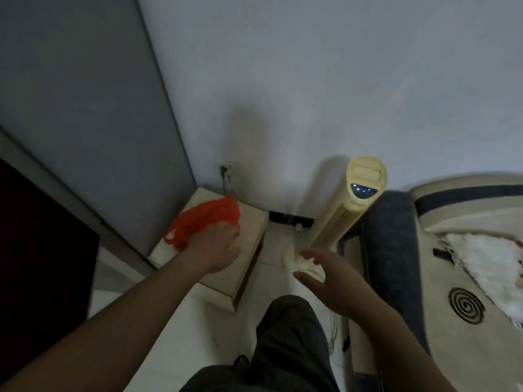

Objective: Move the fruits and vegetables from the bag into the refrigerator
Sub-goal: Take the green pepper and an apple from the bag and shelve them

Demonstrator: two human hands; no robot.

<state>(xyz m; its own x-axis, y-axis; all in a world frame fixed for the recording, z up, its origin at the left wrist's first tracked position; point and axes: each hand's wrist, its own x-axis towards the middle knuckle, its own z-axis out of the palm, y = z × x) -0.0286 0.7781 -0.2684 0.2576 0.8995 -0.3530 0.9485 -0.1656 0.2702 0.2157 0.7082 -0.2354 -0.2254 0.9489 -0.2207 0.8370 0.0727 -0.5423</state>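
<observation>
A red plastic bag [203, 219] lies crumpled on top of a small pale wooden cabinet [252, 222] in the corner. Its contents are hidden. My left hand [218, 247] reaches over the cabinet top and meets the bag's right edge; blur hides whether the fingers hold the plastic. My right hand [328, 281] hovers in the air to the right of the cabinet, fingers spread and holding nothing. A tall grey panel [93, 137] rises at the left behind the cabinet; I cannot tell whether it is the refrigerator.
A cream tower fan [348, 205] stands just right of the cabinet, its base under my right hand. A bed with a dark blue edge [390, 250] and patterned cover fills the right. A wall socket [227, 168] sits above the cabinet. A dark red surface [34, 250] is at far left.
</observation>
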